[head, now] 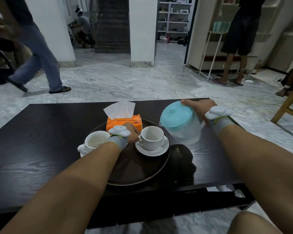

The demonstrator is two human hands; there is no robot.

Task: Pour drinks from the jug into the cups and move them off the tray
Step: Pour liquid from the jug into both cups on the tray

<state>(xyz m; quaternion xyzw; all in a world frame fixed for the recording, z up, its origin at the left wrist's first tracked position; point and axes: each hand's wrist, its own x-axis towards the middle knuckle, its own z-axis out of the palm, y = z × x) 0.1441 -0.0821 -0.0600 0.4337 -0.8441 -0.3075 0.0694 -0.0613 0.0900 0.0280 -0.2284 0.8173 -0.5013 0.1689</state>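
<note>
A clear plastic jug (184, 130) with a turquoise lid is tilted toward me above the table's right side; my right hand (199, 109) grips it from behind, thumb on the lid. Its spout points toward a white cup (152, 137) on a white saucer (152, 150) at the right of the dark round tray (142, 173). My left hand (132, 135) holds that cup by its handle. A second white cup (96, 141) stands at the tray's left rim, partly hidden by my left forearm.
An orange tissue pack (123, 123) with a tissue sticking up sits at the tray's far edge. The dark wooden table (41, 141) ends near my knees. People walk and stand on the marble floor beyond; a wooden chair (289, 105) is at far right.
</note>
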